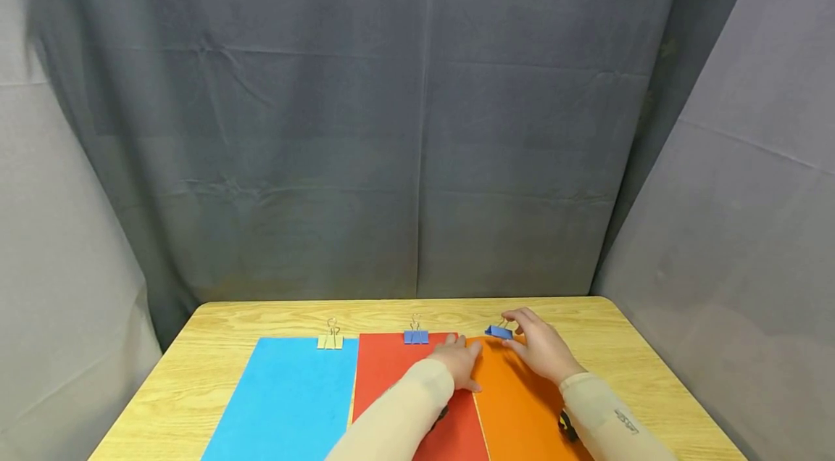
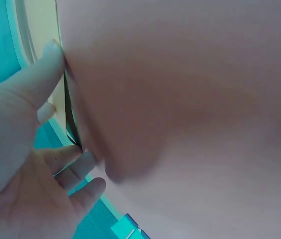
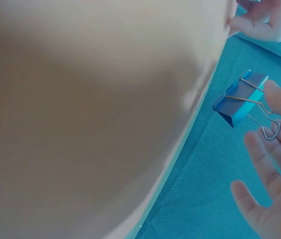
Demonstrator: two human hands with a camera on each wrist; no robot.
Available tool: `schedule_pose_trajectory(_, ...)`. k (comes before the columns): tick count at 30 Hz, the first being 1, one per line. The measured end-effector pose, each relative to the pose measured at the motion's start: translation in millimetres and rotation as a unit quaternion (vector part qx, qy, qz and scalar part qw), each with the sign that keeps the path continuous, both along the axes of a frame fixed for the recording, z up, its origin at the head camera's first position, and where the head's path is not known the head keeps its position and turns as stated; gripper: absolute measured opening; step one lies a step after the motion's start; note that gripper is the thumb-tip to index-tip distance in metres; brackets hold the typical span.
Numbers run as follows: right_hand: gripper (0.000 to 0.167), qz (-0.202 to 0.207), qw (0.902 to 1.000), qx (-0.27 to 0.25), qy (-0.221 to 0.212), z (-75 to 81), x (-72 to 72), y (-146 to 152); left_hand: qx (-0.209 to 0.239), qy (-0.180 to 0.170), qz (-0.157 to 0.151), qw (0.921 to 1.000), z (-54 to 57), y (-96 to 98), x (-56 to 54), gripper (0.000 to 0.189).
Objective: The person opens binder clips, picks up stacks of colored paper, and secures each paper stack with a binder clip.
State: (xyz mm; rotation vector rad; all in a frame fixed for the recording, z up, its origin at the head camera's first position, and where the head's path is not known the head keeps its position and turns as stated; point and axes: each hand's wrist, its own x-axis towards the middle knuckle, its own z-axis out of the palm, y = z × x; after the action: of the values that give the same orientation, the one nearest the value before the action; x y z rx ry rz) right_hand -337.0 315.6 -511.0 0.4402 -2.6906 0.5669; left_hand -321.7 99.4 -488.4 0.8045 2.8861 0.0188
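Note:
My right hand (image 1: 541, 349) pinches the wire handles of a blue binder clip (image 1: 499, 331) at the top edge of an orange sheet (image 1: 522, 410). In the right wrist view, this binder clip (image 3: 239, 98) hangs from thumb and fingers, apart from the pale-looking sheet beside it. My left hand (image 1: 459, 359) lies at the orange sheet's upper left corner, over the border with a red sheet (image 1: 391, 367). Seen from the left wrist, that hand (image 2: 36, 154) touches the sheet's edge with spread, fairly straight fingers, and a dark gap shows under the edge.
A second blue binder clip (image 1: 416, 337) sits on the red sheet's top edge. Left of it, a yellow binder clip (image 1: 330, 342) sits on a blue sheet (image 1: 287, 396). All lie on a wood-patterned table (image 1: 169, 388), with grey curtains (image 1: 313, 156) behind.

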Motion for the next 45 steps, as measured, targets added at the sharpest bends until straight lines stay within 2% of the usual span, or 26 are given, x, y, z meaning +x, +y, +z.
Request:
schedule_pose_trajectory(4, 0.05, -0.002, 1.0, 0.001, -0.003, 1.6, 0.9, -0.1, 0.0, -0.001, 0.005, 1.0, -3.9, 2.1, -2.0, 0.066)
schedule_pose_trajectory(12, 0.05, 0.001, 1.0, 0.004, 0.002, 5.5, 4.4, -1.2, 0.006, 0.005, 0.003, 1.0, -6.4, 2.2, -1.4, 0.073)
schedule_pose_trajectory(17, 0.05, -0.001, 1.0, 0.002, 0.006, 6.2, 4.5, -1.7, 0.027, 0.004, 0.003, 0.9996, -5.8, 0.6, 0.0, 0.077)
schedule_pose_trajectory(23, 0.05, -0.001, 1.0, -0.002, -0.002, 8.5, 3.2, -0.6, 0.056, -0.018, 0.006, 0.9983, -6.4, -1.8, 1.1, 0.075)
schedule_pose_trajectory(30, 0.05, -0.006, 0.9999, 0.011, 0.008, 16.5, 0.2, 5.4, 0.057, -0.016, -0.002, 0.9983, -4.4, -1.5, 0.9, 0.075)
schedule_pose_trajectory(38, 0.046, -0.014, 0.9978, 0.051, -0.039, 31.0, -4.6, 12.3, 0.054, -0.021, -0.015, 0.9982, -0.9, -2.6, 3.1, 0.077)
schedule_pose_trajectory(39, 0.045, -0.016, 0.9974, 0.053, -0.045, 32.4, -5.3, 13.0, 0.052, -0.018, -0.017, 0.9984, -4.3, -1.9, 1.7, 0.078)
schedule_pose_trajectory(45, 0.043, -0.025, 0.9962, 0.054, -0.064, 34.4, -8.5, 17.4, 0.051, -0.022, -0.014, 0.9984, -2.7, -2.3, 2.1, 0.078)
